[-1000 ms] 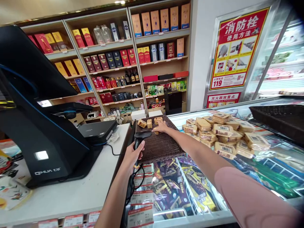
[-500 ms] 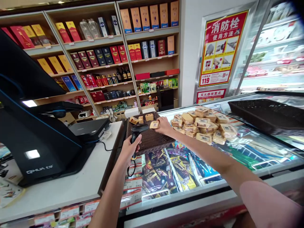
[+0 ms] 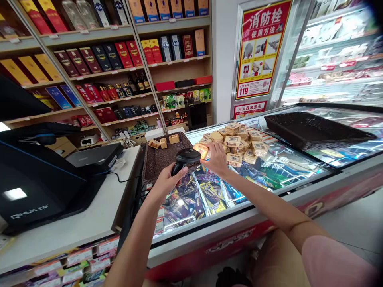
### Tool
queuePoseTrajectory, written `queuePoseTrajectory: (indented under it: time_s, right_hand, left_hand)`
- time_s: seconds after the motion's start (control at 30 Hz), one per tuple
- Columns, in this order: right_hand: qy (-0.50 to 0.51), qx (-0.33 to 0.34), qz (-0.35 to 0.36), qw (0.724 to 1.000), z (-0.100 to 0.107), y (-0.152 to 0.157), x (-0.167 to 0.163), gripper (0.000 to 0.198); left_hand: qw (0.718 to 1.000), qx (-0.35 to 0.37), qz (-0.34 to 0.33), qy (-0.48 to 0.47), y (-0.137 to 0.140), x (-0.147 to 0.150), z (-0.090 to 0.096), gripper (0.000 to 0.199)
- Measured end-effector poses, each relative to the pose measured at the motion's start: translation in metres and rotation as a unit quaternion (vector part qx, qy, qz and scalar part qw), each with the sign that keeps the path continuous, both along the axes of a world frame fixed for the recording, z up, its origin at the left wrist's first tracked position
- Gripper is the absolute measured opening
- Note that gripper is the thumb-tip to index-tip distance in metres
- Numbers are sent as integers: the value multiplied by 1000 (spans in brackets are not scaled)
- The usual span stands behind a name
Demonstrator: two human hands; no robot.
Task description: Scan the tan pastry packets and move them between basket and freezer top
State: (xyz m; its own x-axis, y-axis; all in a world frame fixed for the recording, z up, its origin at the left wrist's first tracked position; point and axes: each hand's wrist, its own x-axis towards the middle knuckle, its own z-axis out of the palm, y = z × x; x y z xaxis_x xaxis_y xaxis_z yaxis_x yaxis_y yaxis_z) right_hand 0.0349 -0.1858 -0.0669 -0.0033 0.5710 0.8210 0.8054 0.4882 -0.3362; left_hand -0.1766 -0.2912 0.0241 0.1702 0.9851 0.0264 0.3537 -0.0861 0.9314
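Observation:
Wrapped round the handle of a black barcode scanner is my left hand. The scanner's head faces right, close to a small packaged snack lit by a reddish-orange glow. My right hand grips that snack pack by its right side, with a printed barcode showing on it. Behind and to the left, a brown woven basket holds a few similar packs along its far edge. A heap of the same packs lies on the freezer's glass top, just beyond my right hand.
The glass-topped freezer shows colourful packaged goods inside. A second dark woven tray rests on it at the right. To the left stands a white counter with a black checkout machine. Shelves of boxed goods line the back.
My right hand has drawn the pack away from over the basket, towards the heap side. The scanner has turned and come up close to the pack, which now glows. The camera view has shifted right and down.

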Motion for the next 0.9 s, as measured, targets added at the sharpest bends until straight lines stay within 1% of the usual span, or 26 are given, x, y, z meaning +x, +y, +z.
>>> queuePoseTrajectory:
  time_s: [0.13, 0.23, 0.3, 0.4, 0.53, 0.6, 0.67, 0.73, 0.77, 0.83, 0.9]
  right_hand:
    - [7, -3, -18, 1000, -1, -10, 9, 42]
    - [17, -22, -37, 999, -9, -18, 23, 45]
    - [31, -50, -41, 997, -19, -20, 39, 49]
    - [72, -110, -63, 989, -39, -14, 73, 55]
    - [128, -196, -128, 964, -60, -2, 114, 60]
    - [123, -201, -155, 959, -64, -1, 123, 58]
    - [99, -170, -184, 963, -65, -2, 121, 58]
    - [67, -125, -190, 972, -61, -4, 110, 60]
    - [50, -106, -178, 977, -58, -3, 101, 60]
    - [17, -84, -132, 988, -49, 2, 79, 58]
    - [-11, -88, -81, 993, -36, 12, 52, 53]
  left_hand:
    - [1000, 8, -22, 1, -6, 12, 5, 42]
    - [1000, 9, -20, 7, -9, 15, 5, 43]
    - [1000, 6, -11, 12, -10, 12, 3, 43]
    - [1000, 0, 6, 16, -9, 5, -2, 45]
    - [1000, 5, 22, 12, -8, -2, -4, 46]
    - [1000, 12, 28, 6, -6, -5, -3, 46]
    - [999, 17, 36, -6, -3, -10, -2, 46]
    - [999, 13, 46, -16, 1, -18, -3, 46]
    - [998, 7, 54, -20, 4, -22, -4, 46]
    - [997, -3, 76, -33, 9, -32, -6, 48]
    - [993, -2, 102, -51, 13, -42, -9, 49]
